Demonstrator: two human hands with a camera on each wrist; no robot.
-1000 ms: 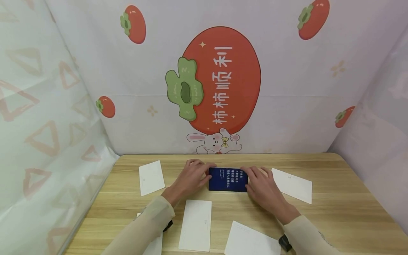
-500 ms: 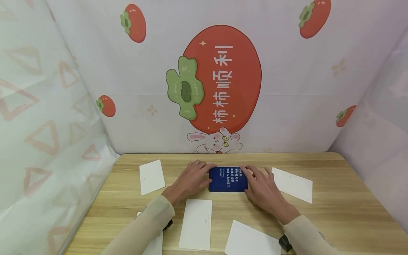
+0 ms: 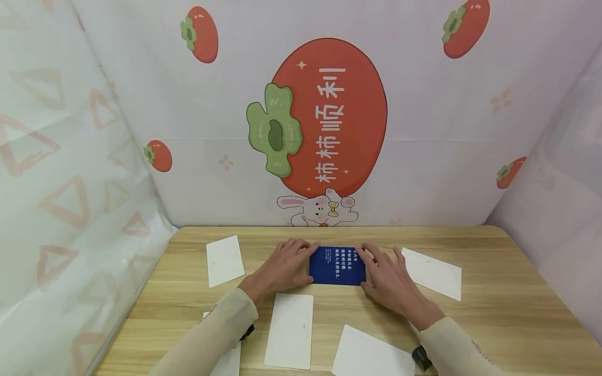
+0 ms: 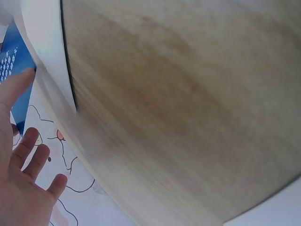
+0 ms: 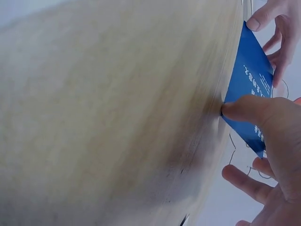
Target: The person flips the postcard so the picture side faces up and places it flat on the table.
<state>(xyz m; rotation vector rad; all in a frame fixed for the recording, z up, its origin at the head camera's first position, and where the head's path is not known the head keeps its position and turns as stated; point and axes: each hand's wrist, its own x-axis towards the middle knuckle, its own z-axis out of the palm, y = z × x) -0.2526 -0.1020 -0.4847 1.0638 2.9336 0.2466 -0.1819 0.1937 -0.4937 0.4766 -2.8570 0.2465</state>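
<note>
At the table (image 3: 498, 308), a blue card (image 3: 337, 266) is pinched at both ends by left hand (image 3: 284, 266) and right hand (image 3: 386, 277), seemingly for steadiness.

The blue card (image 3: 317, 271) bears white Chinese columns (image 3: 343, 262) reading 不如追风去, 追逐的过程 and 就是人生的意义; another column ends 风来, its first character unclear. The card's small lines (image 3: 327, 255) are illegible. Behind the blue card, the backdrop (image 3: 432, 183) shows a large red persimmon (image 3: 359, 125) lettered 柿柿顺利. Marks on white cards (image 3: 289, 334) around the blue card are too faint to read.
</note>
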